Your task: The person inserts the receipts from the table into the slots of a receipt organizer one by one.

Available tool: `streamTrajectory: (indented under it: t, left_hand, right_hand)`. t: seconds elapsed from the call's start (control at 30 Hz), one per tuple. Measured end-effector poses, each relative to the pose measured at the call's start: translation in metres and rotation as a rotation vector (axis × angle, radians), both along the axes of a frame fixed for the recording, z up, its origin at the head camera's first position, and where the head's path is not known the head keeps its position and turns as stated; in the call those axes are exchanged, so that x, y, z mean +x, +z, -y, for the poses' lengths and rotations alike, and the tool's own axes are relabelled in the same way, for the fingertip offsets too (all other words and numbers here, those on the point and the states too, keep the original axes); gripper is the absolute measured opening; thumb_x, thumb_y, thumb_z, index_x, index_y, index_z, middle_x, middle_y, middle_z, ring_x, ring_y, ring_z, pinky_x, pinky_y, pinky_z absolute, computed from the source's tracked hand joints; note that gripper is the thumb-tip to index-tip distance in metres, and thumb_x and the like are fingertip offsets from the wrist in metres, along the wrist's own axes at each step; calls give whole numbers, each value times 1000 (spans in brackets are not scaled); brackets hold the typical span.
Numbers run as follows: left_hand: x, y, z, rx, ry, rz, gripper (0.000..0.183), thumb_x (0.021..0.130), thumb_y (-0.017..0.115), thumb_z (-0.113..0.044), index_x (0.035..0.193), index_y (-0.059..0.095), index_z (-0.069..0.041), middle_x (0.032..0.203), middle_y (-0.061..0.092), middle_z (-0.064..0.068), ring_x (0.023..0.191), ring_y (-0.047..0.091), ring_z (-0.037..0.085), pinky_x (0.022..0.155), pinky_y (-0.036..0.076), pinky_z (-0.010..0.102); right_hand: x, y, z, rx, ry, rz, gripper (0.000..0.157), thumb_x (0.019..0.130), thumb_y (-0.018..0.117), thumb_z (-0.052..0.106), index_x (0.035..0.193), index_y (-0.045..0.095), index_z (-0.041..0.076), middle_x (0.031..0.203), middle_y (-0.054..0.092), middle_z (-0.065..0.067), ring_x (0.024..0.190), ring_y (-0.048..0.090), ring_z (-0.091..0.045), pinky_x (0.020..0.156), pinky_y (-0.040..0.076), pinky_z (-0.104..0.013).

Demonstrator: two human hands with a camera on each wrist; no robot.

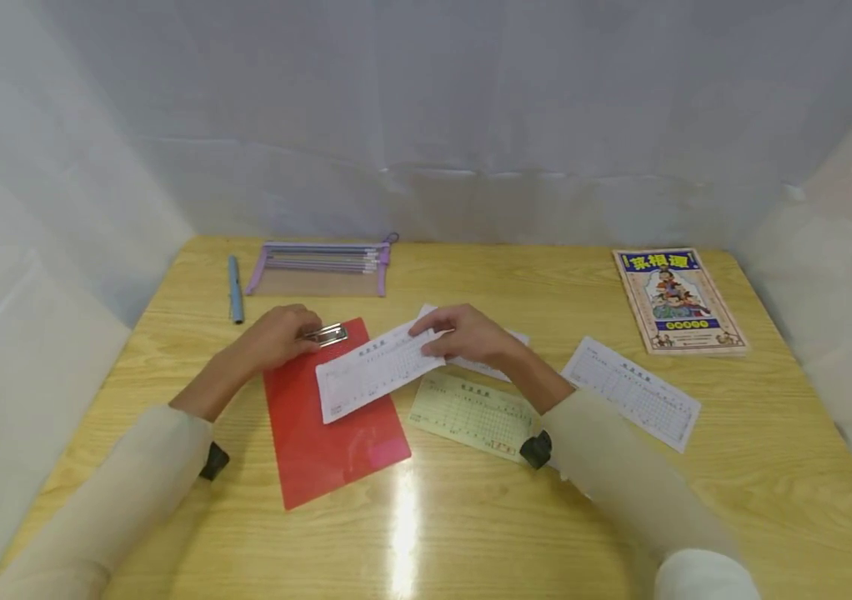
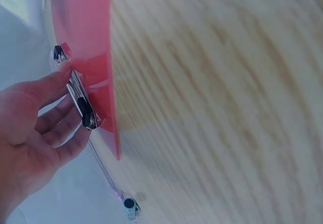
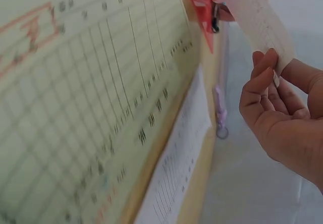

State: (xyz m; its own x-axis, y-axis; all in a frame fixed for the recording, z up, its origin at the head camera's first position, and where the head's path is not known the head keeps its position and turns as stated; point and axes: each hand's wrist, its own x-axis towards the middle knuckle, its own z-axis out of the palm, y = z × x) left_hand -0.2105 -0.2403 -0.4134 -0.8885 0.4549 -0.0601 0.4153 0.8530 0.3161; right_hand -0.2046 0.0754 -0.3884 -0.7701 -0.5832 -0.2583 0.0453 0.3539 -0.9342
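Observation:
A red clipboard [image 1: 321,458] lies on the table at left of centre in the head view. At its top edge my left hand [image 1: 283,335] pinches the metal clip [image 2: 79,95], thumb on one side and fingers on the other. My right hand [image 1: 465,335] holds a white printed slip [image 1: 369,375] by its right end, between thumb and fingers. That slip slants over the clipboard, its far end below the clip. Under the right forearm lies a yellow-green printed slip [image 1: 467,412]. Another white slip [image 3: 176,163] lies behind it, partly hidden by the right hand.
One more white slip [image 1: 636,392] lies right of the right forearm. A comic-style book [image 1: 672,302] is at the back right. Toward the back left are a clear pencil case [image 1: 313,282] with purple edges, holding several pencils, and a blue pen [image 1: 235,287].

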Motion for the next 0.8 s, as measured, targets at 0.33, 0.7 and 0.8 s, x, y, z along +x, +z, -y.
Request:
streamTrajectory:
  t: [0.33,0.7,0.8]
  left_hand:
    - [2,3,-2,-68,-25,9,16,86,67,-11,99,68,-3,91,64,8,79,56,19,77,50,40]
    - [3,4,-6,-93,-104,-98,14,83,68,-4,96,68,1,90,65,13,81,63,26,78,53,44]
    - [3,5,-7,-92,-112,-99,14,83,67,-2,96,68,2,90,65,14,81,63,26,78,54,43]
  right_hand:
    - [2,-14,53,86,-15,48,28,85,64,1,112,66,3,112,68,-15,88,67,-17,64,53,-21]
    - [-2,-27,85,306,-50,-120,25,81,69,6,106,70,9,108,65,-9,87,52,-15,65,42,-18]
    - [-3,-28,90,357,-18,-184,26,81,69,7,107,69,10,105,65,-8,87,53,-15,72,45,-21]
